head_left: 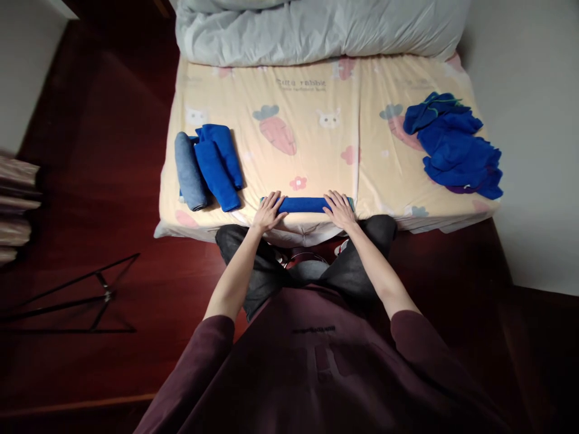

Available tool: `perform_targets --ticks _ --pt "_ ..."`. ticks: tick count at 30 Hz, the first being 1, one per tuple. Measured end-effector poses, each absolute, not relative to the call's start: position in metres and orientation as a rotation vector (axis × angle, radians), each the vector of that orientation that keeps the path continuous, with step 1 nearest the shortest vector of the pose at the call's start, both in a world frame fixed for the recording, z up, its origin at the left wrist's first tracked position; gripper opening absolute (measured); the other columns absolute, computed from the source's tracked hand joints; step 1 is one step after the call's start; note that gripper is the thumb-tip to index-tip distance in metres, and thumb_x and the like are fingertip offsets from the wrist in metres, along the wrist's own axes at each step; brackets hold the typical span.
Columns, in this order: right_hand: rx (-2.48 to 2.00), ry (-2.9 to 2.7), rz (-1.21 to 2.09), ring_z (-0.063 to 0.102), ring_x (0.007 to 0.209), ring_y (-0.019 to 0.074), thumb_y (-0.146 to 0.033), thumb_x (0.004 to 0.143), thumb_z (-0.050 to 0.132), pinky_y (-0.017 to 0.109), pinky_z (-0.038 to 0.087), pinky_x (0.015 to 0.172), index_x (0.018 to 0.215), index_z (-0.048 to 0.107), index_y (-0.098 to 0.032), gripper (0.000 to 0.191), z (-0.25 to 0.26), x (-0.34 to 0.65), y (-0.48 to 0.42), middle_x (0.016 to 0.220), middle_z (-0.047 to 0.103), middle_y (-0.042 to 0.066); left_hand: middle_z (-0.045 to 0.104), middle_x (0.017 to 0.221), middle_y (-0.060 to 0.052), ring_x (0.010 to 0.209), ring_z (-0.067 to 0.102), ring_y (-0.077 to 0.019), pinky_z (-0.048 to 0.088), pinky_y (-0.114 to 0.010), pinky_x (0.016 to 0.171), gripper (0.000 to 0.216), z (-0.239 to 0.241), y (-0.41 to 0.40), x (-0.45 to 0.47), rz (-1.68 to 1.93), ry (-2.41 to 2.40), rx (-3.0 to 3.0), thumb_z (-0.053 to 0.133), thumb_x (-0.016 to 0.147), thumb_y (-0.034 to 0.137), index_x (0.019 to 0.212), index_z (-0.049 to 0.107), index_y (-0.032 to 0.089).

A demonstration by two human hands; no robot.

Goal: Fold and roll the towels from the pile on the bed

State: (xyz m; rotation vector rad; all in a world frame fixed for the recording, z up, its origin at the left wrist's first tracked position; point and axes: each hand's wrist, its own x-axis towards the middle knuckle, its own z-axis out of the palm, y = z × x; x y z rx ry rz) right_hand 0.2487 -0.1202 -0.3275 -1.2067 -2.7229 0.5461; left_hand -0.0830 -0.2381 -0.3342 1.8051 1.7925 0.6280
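At the near edge of the bed (316, 150), right in front of the person, lies a blue roll (302, 205) of cloth, set across so that its long side runs along the edge. This position seems practical: the roll is close to the body and both arms can reach it straight.

The left hand (269, 212) rests on the left end of the roll and the right hand (339, 210) on the right end. Both hands are flat, palms down, with the fingers spread a little and lying over the cloth; they press on it from above and do not close around it. Only the middle part of the roll shows between them. Placing one hand on each end probably keeps the roll tight and even.

On the left part of the bed, well apart from the hands, a grey roll (189, 172) and two blue rolls (219, 163) lie side by side and touch each other, like finished pieces put aside. On the right part, a loose pile (456, 147) of blue cloths lies crumpled, near the right edge. A grey duvet (316, 27) is bunched at the far end of the bed. The sheet has a print of carrots and rabbits. On the dark floor at the left stands a black stand (97, 295).
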Motion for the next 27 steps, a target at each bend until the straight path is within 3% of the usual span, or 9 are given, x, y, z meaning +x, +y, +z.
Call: perform_targets --ticks 3,6,8,11,14,17,20,23,27 --pt "-1.204 -2.720 0.553 0.025 0.169 0.0293 -0.042 0.113 0.038 0.055 0.012 0.141 0.170 0.045 -0.017 0.062 -0.330 0.259 -0.113 0.179 0.034 0.010 0.029 0.180 -0.021 0.171 0.014 -0.0402 0.002 -0.059 0.139 0.086 -0.330 -0.243 -0.090 0.679 1.830 1.740 0.064 0.097 0.061 0.164 0.048 0.010" --pt "-1.208 -2.698 0.571 0.028 0.169 0.0282 -0.041 0.113 0.036 0.053 0.015 0.141 0.168 0.047 -0.017 0.061 -0.331 0.262 -0.109 0.179 0.036 0.010 0.029 0.179 -0.022 0.172 0.008 -0.0420 -0.001 -0.057 0.140 0.079 -0.322 -0.260 -0.074 0.919 1.828 1.608 0.072 0.093 0.047 0.159 0.054 0.007" --pt "-1.210 -2.678 0.573 0.029 0.168 0.0282 -0.041 0.114 0.036 0.053 0.016 0.140 0.167 0.049 -0.017 0.060 -0.333 0.262 -0.109 0.178 0.037 0.010 0.038 0.174 -0.022 0.169 0.018 -0.0425 0.008 -0.057 0.141 0.067 -0.321 -0.277 -0.049 1.067 1.786 1.504 0.075 0.091 0.037 0.152 0.061 0.013" --pt "-1.210 -2.660 0.568 0.028 0.169 0.0286 -0.042 0.114 0.035 0.053 0.016 0.140 0.166 0.050 -0.016 0.061 -0.336 0.260 -0.110 0.178 0.036 0.010 0.061 0.151 -0.021 0.148 0.054 -0.0392 0.038 -0.057 0.131 0.060 -0.330 -0.291 0.000 1.185 1.700 1.192 0.080 0.086 0.033 0.142 0.063 0.018" --pt "-1.207 -2.665 0.576 0.027 0.169 0.0290 -0.043 0.113 0.036 0.053 0.016 0.140 0.166 0.050 -0.014 0.061 -0.336 0.260 -0.109 0.179 0.035 0.012 0.069 0.131 -0.016 0.128 0.070 -0.0296 0.053 -0.049 0.118 0.051 -0.342 -0.275 0.034 1.370 1.528 0.586 0.083 0.086 0.033 0.129 0.060 0.020" --pt "-1.200 -2.673 0.596 0.028 0.168 0.0293 -0.042 0.113 0.038 0.054 0.017 0.140 0.166 0.051 -0.016 0.061 -0.335 0.260 -0.108 0.179 0.035 0.012 0.073 0.114 -0.012 0.123 0.072 -0.0241 0.055 -0.042 0.117 0.030 -0.348 -0.243 0.037 1.467 1.427 0.188 0.077 0.093 0.038 0.111 0.059 0.020" --pt "-1.196 -2.658 0.585 0.030 0.168 0.0291 -0.043 0.112 0.039 0.053 0.018 0.140 0.164 0.052 -0.017 0.060 -0.336 0.260 -0.108 0.178 0.037 0.011 0.074 0.102 -0.011 0.121 0.072 -0.0239 0.055 -0.041 0.118 0.028 -0.344 -0.216 0.022 1.445 1.510 0.123 0.067 0.100 0.049 0.106 0.063 0.021" --pt "-1.184 -2.634 0.574 0.030 0.168 0.0295 -0.043 0.112 0.039 0.053 0.017 0.140 0.163 0.053 -0.015 0.060 -0.339 0.260 -0.110 0.178 0.037 0.012 0.077 0.109 -0.011 0.127 0.069 -0.0243 0.055 -0.042 0.118 0.034 -0.334 -0.201 0.010 1.438 1.559 0.197 0.062 0.102 0.056 0.113 0.069 0.024" --pt "-1.173 -2.618 0.592 0.033 0.166 0.0296 -0.041 0.111 0.044 0.052 0.019 0.139 0.159 0.058 -0.015 0.056 -0.336 0.259 -0.110 0.176 0.040 0.014 0.078 0.120 -0.009 0.135 0.066 -0.0247 0.057 -0.042 0.114 0.041 -0.317 -0.186 0.010 1.371 1.585 0.408 0.070 0.095 0.060 0.124 0.072 0.030"
